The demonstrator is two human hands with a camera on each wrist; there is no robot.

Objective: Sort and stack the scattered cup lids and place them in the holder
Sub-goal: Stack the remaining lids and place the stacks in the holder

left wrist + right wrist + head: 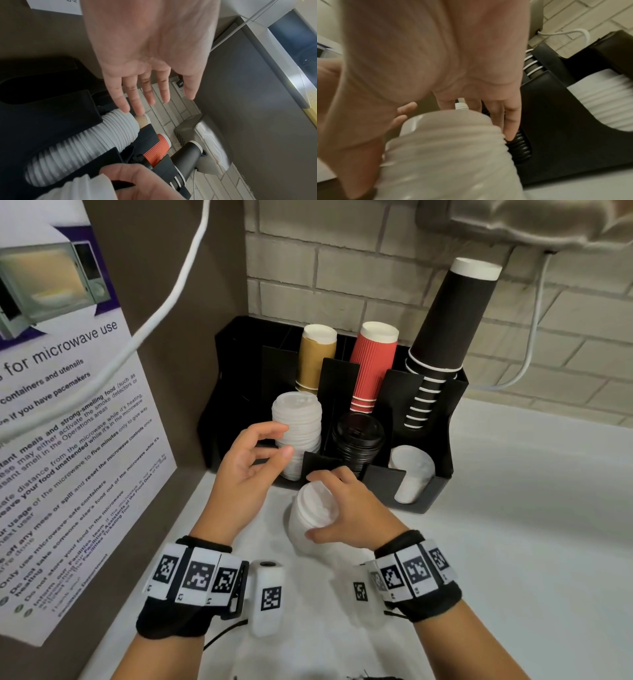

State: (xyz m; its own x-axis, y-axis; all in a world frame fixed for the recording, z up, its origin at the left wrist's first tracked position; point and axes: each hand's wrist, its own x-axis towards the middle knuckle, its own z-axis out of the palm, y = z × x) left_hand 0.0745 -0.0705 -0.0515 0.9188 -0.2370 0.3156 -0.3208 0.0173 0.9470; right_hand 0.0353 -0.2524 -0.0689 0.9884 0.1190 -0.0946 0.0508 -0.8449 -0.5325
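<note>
Counter: white worktop point(513, 542) in a brick-tiled corner.
Holder: black holder point(442, 477) against the wall, lid stacks in front.
Right hand: right hand point(346, 515) grips a white lid stack point(310, 522) just before the holder.
Left hand: left hand point(246, 467) empty, fingers relaxed beside the holder's white lids point(298, 433).

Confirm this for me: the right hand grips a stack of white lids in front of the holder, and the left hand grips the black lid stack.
Wrong about the left hand. In the head view it is open and holds nothing, its fingers by the white lid stack in the holder, not the black lid stack. The right hand does grip a stack of white lids in front.
</note>
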